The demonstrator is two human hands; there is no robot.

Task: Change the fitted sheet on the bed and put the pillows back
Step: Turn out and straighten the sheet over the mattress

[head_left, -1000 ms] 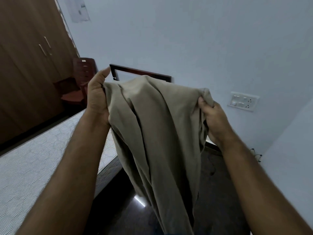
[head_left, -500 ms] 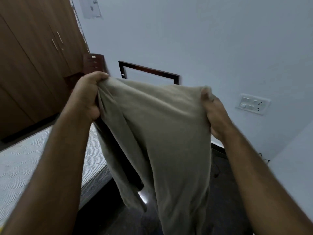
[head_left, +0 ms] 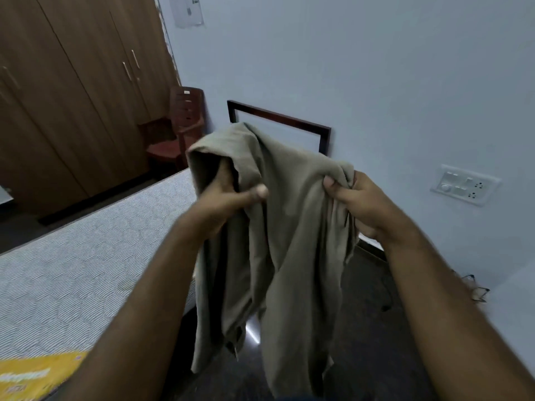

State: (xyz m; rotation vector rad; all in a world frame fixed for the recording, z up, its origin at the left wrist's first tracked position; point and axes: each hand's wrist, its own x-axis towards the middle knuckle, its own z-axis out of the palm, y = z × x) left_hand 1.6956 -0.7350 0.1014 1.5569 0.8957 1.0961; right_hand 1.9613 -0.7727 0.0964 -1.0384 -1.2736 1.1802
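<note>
A beige sheet (head_left: 292, 227) hangs bunched in front of me, above the dark floor beside the bed. My left hand (head_left: 228, 198) grips its upper left part, with cloth draped over the fingers and the thumb pressed on the fabric. My right hand (head_left: 356, 201) clutches a gathered fold at the upper right. The bare mattress (head_left: 81, 256), white with a grey quilted pattern, lies to the left with no sheet on it. No pillows are in view.
A wooden wardrobe (head_left: 72, 96) fills the left. A dark red plastic chair (head_left: 182, 125) stands in the corner. A dark bed frame end (head_left: 283, 120) meets the pale wall. A switch panel (head_left: 463, 185) is at right. A yellow packet (head_left: 37, 377) lies on the mattress.
My hands have come closer together and lower, and the sheet, stretched wide before, now hangs bunched. The view has tilted down, showing more mattress and the yellow packet.
</note>
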